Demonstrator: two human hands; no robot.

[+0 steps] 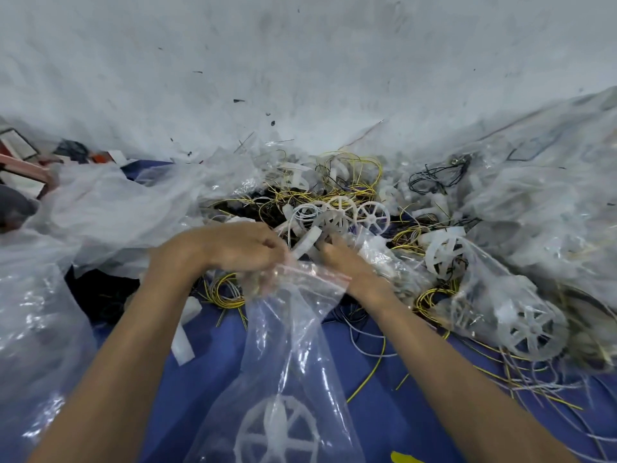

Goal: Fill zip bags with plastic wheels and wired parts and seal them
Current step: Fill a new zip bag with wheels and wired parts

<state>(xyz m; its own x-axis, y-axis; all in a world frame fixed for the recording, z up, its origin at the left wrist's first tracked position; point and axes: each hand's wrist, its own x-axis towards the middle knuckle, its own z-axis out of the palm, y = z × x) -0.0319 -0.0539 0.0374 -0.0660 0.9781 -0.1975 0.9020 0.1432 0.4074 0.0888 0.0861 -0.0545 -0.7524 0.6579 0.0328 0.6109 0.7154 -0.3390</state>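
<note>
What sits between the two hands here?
Head view: the zip bag, mouth open, spans from left hand to right hand; a white wheel lies just beyond it.

A wheel [278, 429] lies in the zip bag [293, 329], with the parts pile [334, 202] behind it.

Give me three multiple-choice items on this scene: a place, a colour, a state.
1. Where is the wheel inside the zip bag? A at its bottom; B at its mouth; C halfway up.
2. What colour is the cloth under the bag? A red; B blue; C green.
3. What is the left hand doing? A lying flat; B holding scissors; C gripping the bag's mouth.
1 A: it sits low in the bag. 2 B: blue shows all around the bag. 3 C: it pinches the bag by the zip strip.
</note>
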